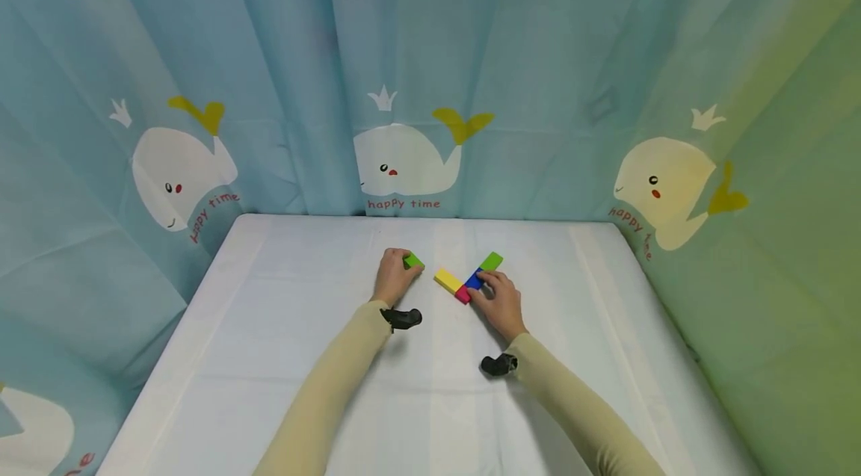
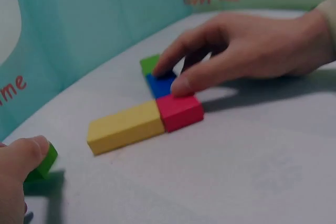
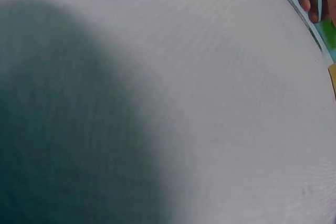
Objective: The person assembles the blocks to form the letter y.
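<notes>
The left hand pinches a small green block between thumb and fingers, left of the other blocks and towards the far edge of the worktop; in the left wrist view the thumb presses against its side. The right hand curves its thumb and fingers about a blue block, pinching it, with the thumb tip also by the red block. That red block forms the corner of a V that points to the near edge. A longer yellow block meets it end-on and slants towards the far left corner, while the blue one touches its other side and slants towards the far right corner, with a second green block at its outer end. The two arms wear pale olive sleeves, each with a black wrist camera at the cuff. The worktop has a white covering with faint paler bands. Beyond its far edge hangs a blue curtain, greener on the right, printed with white whales, yellow tails, small crowns and red "happy time" lettering.
</notes>
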`<action>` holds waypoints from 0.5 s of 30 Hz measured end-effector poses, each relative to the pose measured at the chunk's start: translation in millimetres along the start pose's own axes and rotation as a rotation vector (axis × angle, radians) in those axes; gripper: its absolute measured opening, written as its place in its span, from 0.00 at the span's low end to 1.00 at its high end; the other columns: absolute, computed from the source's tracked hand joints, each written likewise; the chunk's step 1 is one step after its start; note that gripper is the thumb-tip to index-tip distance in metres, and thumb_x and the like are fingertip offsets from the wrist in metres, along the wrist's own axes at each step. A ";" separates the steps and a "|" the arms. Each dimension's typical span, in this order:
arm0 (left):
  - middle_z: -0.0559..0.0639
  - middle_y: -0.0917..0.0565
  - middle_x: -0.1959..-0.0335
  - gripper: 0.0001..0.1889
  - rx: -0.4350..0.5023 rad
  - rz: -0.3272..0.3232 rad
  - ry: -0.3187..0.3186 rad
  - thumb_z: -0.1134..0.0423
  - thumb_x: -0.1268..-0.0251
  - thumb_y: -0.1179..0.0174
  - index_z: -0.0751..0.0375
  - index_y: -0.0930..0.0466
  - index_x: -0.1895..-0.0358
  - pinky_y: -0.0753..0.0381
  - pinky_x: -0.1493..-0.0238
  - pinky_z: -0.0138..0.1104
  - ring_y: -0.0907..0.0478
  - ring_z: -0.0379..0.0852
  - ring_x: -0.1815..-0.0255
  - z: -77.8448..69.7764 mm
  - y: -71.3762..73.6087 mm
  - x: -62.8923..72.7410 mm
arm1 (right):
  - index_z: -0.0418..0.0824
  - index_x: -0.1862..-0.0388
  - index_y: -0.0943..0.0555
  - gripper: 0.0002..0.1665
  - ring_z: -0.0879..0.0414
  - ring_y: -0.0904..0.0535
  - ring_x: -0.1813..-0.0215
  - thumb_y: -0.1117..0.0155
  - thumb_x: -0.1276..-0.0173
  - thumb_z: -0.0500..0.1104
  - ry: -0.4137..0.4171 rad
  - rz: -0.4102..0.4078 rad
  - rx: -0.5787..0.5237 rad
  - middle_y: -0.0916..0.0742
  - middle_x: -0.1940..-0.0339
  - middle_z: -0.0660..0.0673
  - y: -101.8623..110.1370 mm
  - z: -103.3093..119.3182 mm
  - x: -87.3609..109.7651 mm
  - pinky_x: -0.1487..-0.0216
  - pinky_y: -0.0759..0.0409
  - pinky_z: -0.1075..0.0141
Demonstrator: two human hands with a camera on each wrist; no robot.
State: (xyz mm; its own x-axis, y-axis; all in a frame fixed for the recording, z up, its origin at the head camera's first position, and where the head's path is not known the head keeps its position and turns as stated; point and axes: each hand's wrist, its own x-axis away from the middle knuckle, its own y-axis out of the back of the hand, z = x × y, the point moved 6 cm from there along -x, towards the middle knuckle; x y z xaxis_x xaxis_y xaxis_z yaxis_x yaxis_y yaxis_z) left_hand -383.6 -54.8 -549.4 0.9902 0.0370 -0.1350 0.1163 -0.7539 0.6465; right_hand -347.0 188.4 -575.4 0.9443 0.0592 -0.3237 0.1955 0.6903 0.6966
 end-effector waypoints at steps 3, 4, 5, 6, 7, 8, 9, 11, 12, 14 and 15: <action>0.62 0.26 0.47 0.22 -0.031 -0.004 0.048 0.59 0.37 0.33 0.68 0.21 0.44 0.26 0.49 0.44 0.27 0.54 0.52 2.0 -6.1 -4.9 | 0.38 0.42 0.19 0.26 0.41 0.29 0.36 0.30 0.36 0.49 0.005 0.010 0.002 0.21 0.40 0.37 0.2 0.2 -1.4 0.40 0.37 0.44; 0.62 0.26 0.48 0.22 -0.042 -0.008 0.056 0.58 0.37 0.33 0.68 0.21 0.45 0.25 0.50 0.43 0.27 0.54 0.53 3.5 -8.7 -6.5 | 0.38 0.42 0.19 0.26 0.41 0.29 0.36 0.30 0.36 0.49 0.006 0.009 0.002 0.21 0.40 0.37 0.6 1.5 -1.6 0.40 0.37 0.44; 0.61 0.26 0.48 0.22 -0.059 -0.014 0.059 0.57 0.37 0.32 0.67 0.21 0.45 0.25 0.51 0.42 0.27 0.53 0.54 4.7 -10.8 -7.5 | 0.38 0.42 0.19 0.26 0.41 0.29 0.36 0.30 0.36 0.49 0.006 0.010 0.002 0.21 0.40 0.37 0.7 2.4 -1.8 0.40 0.37 0.44; 0.60 0.26 0.49 0.21 -0.070 -0.021 0.059 0.57 0.37 0.33 0.66 0.21 0.45 0.24 0.51 0.42 0.27 0.52 0.54 5.1 -12.7 -8.3 | 0.38 0.42 0.19 0.26 0.41 0.29 0.36 0.30 0.36 0.49 0.006 0.014 0.004 0.21 0.40 0.37 0.6 2.9 -2.1 0.40 0.37 0.44; 0.60 0.26 0.49 0.20 -0.073 -0.028 0.057 0.57 0.37 0.33 0.66 0.20 0.46 0.24 0.52 0.41 0.27 0.51 0.54 4.8 -14.4 -8.9 | 0.38 0.42 0.19 0.26 0.41 0.29 0.36 0.30 0.35 0.49 0.005 0.015 0.008 0.21 0.40 0.37 0.6 3.1 -2.2 0.40 0.37 0.44; 0.59 0.26 0.50 0.19 -0.077 -0.032 0.051 0.57 0.36 0.33 0.65 0.20 0.47 0.24 0.53 0.40 0.26 0.51 0.55 3.7 -16.3 -9.0 | 0.38 0.42 0.19 0.26 0.41 0.29 0.36 0.30 0.35 0.50 0.001 0.014 0.009 0.21 0.40 0.37 0.9 2.9 -2.0 0.39 0.37 0.44; 0.59 0.25 0.50 0.18 -0.075 -0.031 0.047 0.58 0.36 0.34 0.65 0.19 0.48 0.24 0.53 0.40 0.26 0.50 0.55 2.2 -18.3 -8.9 | 0.38 0.42 0.19 0.26 0.41 0.30 0.36 0.30 0.36 0.49 -0.003 0.013 0.009 0.21 0.40 0.37 1.2 2.7 -1.9 0.39 0.37 0.44; 0.59 0.25 0.51 0.16 -0.073 -0.033 0.033 0.59 0.34 0.35 0.66 0.19 0.49 0.23 0.53 0.40 0.26 0.50 0.54 -1.6 -21.5 -8.0 | 0.38 0.42 0.19 0.26 0.42 0.30 0.35 0.30 0.35 0.50 -0.008 0.015 0.013 0.21 0.40 0.38 1.4 2.0 -1.4 0.39 0.38 0.44; 0.59 0.25 0.51 0.15 -0.070 -0.031 0.028 0.60 0.34 0.35 0.66 0.18 0.50 0.23 0.52 0.40 0.26 0.50 0.54 -3.8 -22.9 -7.2 | 0.38 0.42 0.19 0.26 0.42 0.30 0.35 0.30 0.35 0.50 -0.009 0.016 0.014 0.21 0.40 0.38 1.4 1.9 -1.0 0.39 0.38 0.44; 0.59 0.24 0.51 0.14 -0.076 -0.030 0.015 0.62 0.34 0.36 0.66 0.18 0.50 0.23 0.51 0.40 0.25 0.50 0.53 -8.6 -25.5 -5.8 | 0.38 0.41 0.19 0.26 0.42 0.30 0.35 0.30 0.35 0.50 -0.007 0.018 0.016 0.21 0.40 0.38 1.7 1.5 0.0 0.39 0.37 0.44; 0.59 0.24 0.51 0.14 -0.081 -0.027 0.015 0.62 0.33 0.36 0.66 0.18 0.49 0.23 0.51 0.40 0.25 0.50 0.52 -10.4 -26.9 -5.3 | 0.38 0.41 0.19 0.27 0.41 0.30 0.35 0.30 0.35 0.50 -0.007 0.019 0.015 0.21 0.40 0.37 1.7 1.4 0.4 0.39 0.37 0.44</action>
State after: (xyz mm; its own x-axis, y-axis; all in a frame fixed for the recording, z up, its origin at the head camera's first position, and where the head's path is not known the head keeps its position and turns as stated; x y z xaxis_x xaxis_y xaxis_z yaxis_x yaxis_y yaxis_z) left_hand -391.2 -27.9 -558.3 0.9876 0.0668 -0.1422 0.1482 -0.6970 0.7016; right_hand -345.9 188.6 -573.5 0.9496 0.0675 -0.3061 0.1813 0.6781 0.7122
